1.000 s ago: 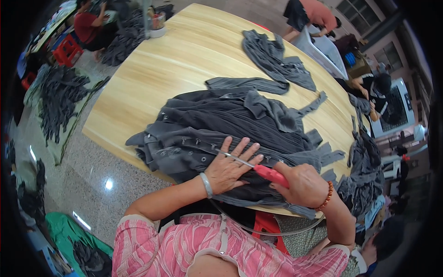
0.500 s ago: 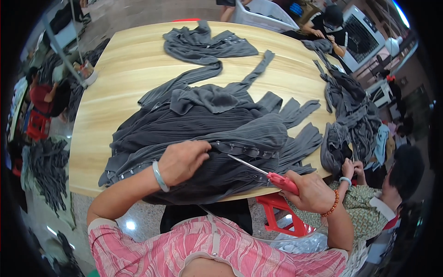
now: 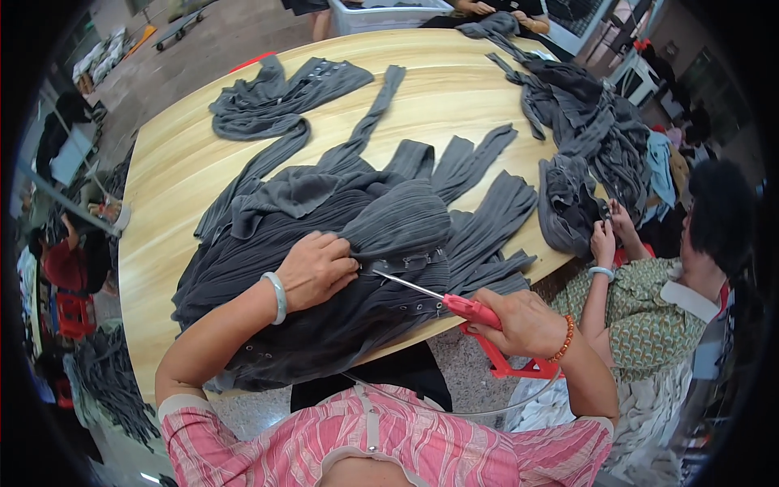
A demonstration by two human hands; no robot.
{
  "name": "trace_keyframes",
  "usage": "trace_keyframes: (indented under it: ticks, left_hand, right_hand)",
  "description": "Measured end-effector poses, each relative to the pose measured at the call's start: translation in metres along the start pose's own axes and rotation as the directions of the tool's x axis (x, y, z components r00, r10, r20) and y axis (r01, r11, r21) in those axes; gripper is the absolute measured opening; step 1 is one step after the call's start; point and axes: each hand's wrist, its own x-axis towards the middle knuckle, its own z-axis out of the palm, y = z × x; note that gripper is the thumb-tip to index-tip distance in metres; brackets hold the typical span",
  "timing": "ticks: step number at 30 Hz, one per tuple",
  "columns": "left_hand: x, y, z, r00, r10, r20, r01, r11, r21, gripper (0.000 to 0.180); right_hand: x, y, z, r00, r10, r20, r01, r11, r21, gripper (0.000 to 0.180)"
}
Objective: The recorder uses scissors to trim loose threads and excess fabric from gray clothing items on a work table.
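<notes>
Gripping a fold of the dark grey garment [image 3: 324, 268] heaped on the wooden table [image 3: 178, 162], the left hand [image 3: 318, 268] pinches it shut while the right hand [image 3: 519, 321] clasps red-handled scissors [image 3: 454, 302], blades touching the buttoned edge.

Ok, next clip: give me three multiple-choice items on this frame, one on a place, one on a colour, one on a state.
1. Where does the left hand rest?
A. On the dark grey garment on the wooden table
B. On bare tabletop
C. On a plastic crate

2. What colour are the handles of the scissors in the right hand?
A. Blue
B. Red
C. Yellow

3. What state is the garment in?
A. Folded into a neat square
B. Hanging on a rack
C. Bunched and spread loosely across the table

Answers: 1 A, the fingers press into the grey fabric by a studded strip. 2 B, a red handle shows ahead of the fist. 3 C, its folds and strips fan out over the table.
</notes>
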Motion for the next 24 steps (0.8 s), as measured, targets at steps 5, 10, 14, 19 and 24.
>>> trace_keyframes:
  ticks: [5, 10, 14, 19, 24]
  left_hand:
    - [0.041, -0.007, 0.022, 0.981, 0.156, 0.114, -0.150, 0.987, -0.064, 0.015]
    - [0.083, 0.006, 0.040, 0.922, 0.171, 0.348, -0.158, 0.985, -0.067, 0.040]
    - [0.104, 0.013, 0.071, 0.881, 0.191, 0.434, -0.294, 0.938, 0.184, 0.022]
    - [0.084, 0.004, 0.083, 0.907, 0.188, 0.377, -0.254, 0.958, 0.134, 0.020]
    - [0.084, 0.007, 0.078, 0.875, 0.149, 0.461, -0.221, 0.969, 0.106, 0.020]
  right_hand:
    - [-0.012, 0.023, 0.014, 0.998, 0.042, -0.048, -0.040, 0.998, 0.045, 0.031]
    - [-0.030, 0.047, 0.026, 0.988, 0.126, -0.087, -0.120, 0.991, 0.064, 0.031]
    - [-0.046, 0.060, 0.032, 0.962, 0.243, -0.121, -0.236, 0.969, 0.067, 0.032]
    - [-0.045, 0.064, 0.042, 0.918, 0.376, -0.125, -0.384, 0.923, -0.038, 0.034]
    - [-0.042, 0.061, 0.044, 0.966, 0.244, -0.084, -0.240, 0.969, 0.053, 0.035]
